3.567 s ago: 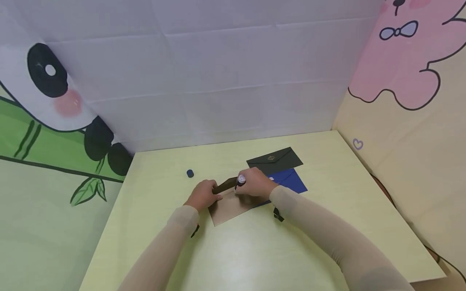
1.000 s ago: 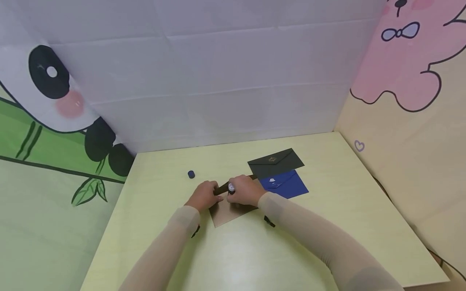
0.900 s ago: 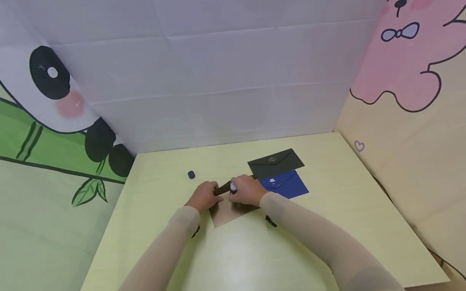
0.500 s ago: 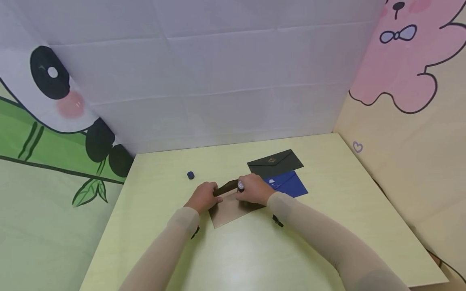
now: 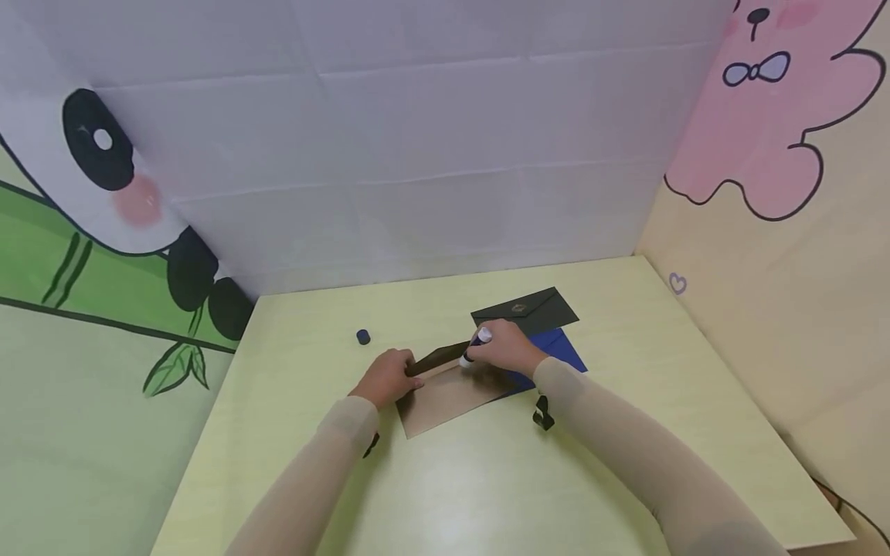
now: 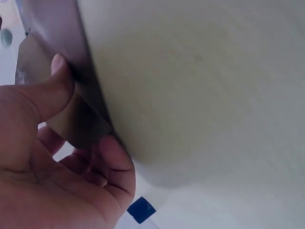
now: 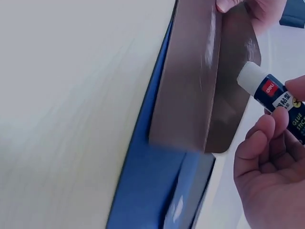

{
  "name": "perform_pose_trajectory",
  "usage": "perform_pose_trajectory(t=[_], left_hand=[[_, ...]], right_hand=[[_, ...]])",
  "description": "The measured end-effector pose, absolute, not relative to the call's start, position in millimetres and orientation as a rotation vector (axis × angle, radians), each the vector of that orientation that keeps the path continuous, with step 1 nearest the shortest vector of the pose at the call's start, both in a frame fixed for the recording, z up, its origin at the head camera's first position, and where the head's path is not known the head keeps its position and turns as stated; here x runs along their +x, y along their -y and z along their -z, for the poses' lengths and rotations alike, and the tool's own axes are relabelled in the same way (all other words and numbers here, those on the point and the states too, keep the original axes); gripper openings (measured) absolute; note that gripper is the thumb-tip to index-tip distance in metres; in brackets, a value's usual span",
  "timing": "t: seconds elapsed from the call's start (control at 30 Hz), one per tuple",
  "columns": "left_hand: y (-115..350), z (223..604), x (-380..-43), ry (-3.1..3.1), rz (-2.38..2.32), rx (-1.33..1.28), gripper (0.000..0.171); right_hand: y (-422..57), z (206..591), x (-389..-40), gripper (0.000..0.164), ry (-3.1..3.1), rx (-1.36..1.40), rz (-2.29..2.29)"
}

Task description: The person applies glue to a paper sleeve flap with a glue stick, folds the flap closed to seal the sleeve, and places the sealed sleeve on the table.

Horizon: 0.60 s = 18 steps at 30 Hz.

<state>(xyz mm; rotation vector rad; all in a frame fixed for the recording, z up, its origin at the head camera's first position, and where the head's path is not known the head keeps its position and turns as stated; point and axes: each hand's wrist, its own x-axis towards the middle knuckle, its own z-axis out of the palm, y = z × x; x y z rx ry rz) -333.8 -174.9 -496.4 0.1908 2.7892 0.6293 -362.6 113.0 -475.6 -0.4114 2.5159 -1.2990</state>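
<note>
A brown envelope (image 5: pixel 445 401) lies on the table with its flap (image 5: pixel 439 357) standing up along the far edge. My left hand (image 5: pixel 385 378) pinches the envelope's left end, thumb on the body and fingers behind the flap, as the left wrist view shows. An uncapped glue stick (image 7: pixel 281 100), dark blue with a white tip, is held by thumb and fingers of my right hand (image 5: pixel 511 347). In the right wrist view its white tip lies over the flap; whether it touches I cannot tell. Under the brown envelope's right end is a blue envelope (image 5: pixel 562 349), partly covered.
A dark green-black envelope (image 5: pixel 531 307) with a gold emblem lies behind the blue one. The glue stick's dark blue cap (image 5: pixel 363 337) stands at the back left of the pale table (image 5: pixel 452 494). Fabric walls border the back and both sides.
My right hand moved left with the glue stick until near the left hand, then back right along the flap. It now tilts the stick, and more flap shows. The left hand keeps its place.
</note>
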Motion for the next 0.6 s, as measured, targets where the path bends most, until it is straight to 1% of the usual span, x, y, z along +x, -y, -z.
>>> perform_pose_trajectory(t=[0.13, 0.33, 0.6], left_hand=[[181.8, 493.2, -337.0, -2.776, -0.622, 0.194, 0.029], [190.1, 490.6, -337.4, -2.784, -0.623, 0.167, 0.026], [189.8, 490.3, -337.8, -2.795, -0.595, 0.155, 0.028]], right_hand=[[-126.6, 470.5, -361.4, 0.023, -2.529, -0.4, 1.334], [-149.1, 464.2, -357.3, 0.03, -2.476, -0.307, 1.426], [-190.4, 462.3, -339.7, 0.036, -2.462, -0.254, 1.541]])
